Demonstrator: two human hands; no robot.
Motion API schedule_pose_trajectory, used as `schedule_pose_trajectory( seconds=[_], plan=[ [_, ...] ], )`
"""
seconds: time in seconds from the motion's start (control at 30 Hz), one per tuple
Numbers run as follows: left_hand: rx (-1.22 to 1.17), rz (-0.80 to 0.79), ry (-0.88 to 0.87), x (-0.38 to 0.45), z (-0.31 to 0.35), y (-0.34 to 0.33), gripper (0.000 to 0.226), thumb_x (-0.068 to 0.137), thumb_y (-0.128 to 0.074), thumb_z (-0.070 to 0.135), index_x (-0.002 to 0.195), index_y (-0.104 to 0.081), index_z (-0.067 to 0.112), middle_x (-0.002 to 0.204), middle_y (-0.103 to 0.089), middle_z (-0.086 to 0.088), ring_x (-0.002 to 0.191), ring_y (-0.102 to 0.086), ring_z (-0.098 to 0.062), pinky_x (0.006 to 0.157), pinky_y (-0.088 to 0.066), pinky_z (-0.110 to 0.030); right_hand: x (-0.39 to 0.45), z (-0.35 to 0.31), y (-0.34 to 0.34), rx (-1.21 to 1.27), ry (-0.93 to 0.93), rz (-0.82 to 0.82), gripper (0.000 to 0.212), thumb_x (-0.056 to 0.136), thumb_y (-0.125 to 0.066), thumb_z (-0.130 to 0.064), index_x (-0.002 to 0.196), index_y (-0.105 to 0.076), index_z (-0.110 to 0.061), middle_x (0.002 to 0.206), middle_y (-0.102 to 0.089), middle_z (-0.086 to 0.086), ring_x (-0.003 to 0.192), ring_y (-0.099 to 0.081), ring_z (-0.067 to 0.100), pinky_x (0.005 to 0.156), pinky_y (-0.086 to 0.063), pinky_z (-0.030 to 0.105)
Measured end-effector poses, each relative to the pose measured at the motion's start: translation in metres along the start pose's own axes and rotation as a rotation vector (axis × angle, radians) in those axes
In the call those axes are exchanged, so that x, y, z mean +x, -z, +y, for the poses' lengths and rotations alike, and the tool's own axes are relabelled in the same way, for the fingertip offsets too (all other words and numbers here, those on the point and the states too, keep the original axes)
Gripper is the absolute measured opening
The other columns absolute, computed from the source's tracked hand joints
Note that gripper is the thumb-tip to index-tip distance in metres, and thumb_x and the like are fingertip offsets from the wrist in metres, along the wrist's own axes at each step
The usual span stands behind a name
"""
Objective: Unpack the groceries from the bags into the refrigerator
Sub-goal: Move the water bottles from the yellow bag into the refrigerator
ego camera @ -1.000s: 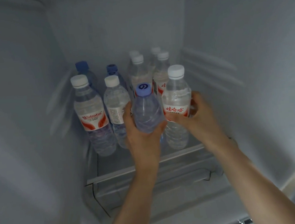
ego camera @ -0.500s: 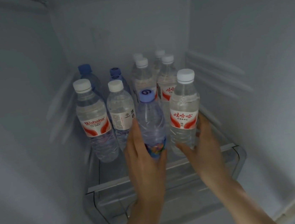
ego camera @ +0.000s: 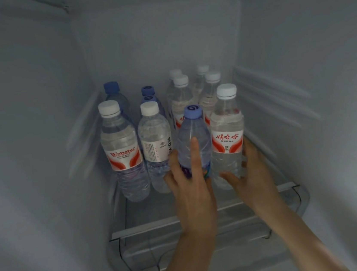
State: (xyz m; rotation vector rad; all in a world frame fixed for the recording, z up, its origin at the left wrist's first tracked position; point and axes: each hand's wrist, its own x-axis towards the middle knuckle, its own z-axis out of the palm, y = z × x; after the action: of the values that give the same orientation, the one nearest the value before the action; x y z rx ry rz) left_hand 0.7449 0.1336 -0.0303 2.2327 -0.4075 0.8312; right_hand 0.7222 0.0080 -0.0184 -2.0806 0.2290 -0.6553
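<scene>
I look into an open refrigerator compartment. On its glass shelf (ego camera: 152,225) stand several water bottles. My left hand (ego camera: 191,192) holds the lower part of a blue-capped bottle (ego camera: 192,131) in the front row, with one finger stretched up along its front. My right hand (ego camera: 254,177) grips the lower part of the white-capped bottle with a red label (ego camera: 227,127) just to its right, thumb in front and fingers round the far side. Both bottles are upright and touch each other.
Left of them in the front row stand a red-label bottle (ego camera: 121,146) and a white-label bottle (ego camera: 154,136). Behind are blue-capped bottles (ego camera: 112,89) and white-capped ones (ego camera: 212,79). A clear drawer (ego camera: 208,242) sits under the shelf. The fridge walls (ego camera: 314,96) close in on both sides.
Both hands have slid down from the bottles' middles to their lower parts. The two bottles have come down and now stand in the front row on the shelf.
</scene>
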Motion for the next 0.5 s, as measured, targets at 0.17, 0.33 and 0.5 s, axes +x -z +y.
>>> schedule_pose_trajectory(
  seconds=[0.17, 0.33, 0.5],
  plan=[
    [0.052, 0.013, 0.01, 0.004, 0.004, -0.008, 0.104, 0.074, -0.08, -0.001, 0.153, -0.018, 0.027, 0.148, -0.032, -0.024, 0.111, -0.051, -0.037, 0.087, -0.053, -0.046, 0.009, 0.008, -0.002, 0.021, -0.015, 0.0, 0.088, 0.073, -0.081, -0.02, 0.144, -0.031, -0.029, 0.136, -0.046, 0.002, 0.119, -0.05, 0.021, 0.096, -0.049, 0.049],
    [0.061, -0.026, 0.035, 0.012, 0.008, -0.013, 0.095, 0.085, -0.067, 0.0, 0.155, -0.008, 0.026, 0.151, -0.027, -0.027, 0.111, -0.057, -0.039, 0.085, -0.056, -0.046, 0.016, 0.011, -0.007, 0.066, 0.003, 0.012, 0.087, 0.076, -0.079, -0.02, 0.145, -0.028, -0.032, 0.137, -0.043, 0.001, 0.121, -0.048, 0.019, 0.097, -0.048, 0.05],
    [0.032, -0.065, 0.051, 0.012, 0.006, -0.021, 0.099, 0.09, -0.059, -0.002, 0.154, 0.011, 0.027, 0.157, -0.011, -0.024, 0.13, -0.046, -0.042, 0.083, -0.058, -0.046, 0.02, 0.015, -0.007, 0.075, 0.028, -0.004, 0.089, 0.078, -0.077, -0.017, 0.148, -0.024, -0.033, 0.135, -0.04, 0.002, 0.12, -0.047, 0.019, 0.097, -0.047, 0.05]
  ],
)
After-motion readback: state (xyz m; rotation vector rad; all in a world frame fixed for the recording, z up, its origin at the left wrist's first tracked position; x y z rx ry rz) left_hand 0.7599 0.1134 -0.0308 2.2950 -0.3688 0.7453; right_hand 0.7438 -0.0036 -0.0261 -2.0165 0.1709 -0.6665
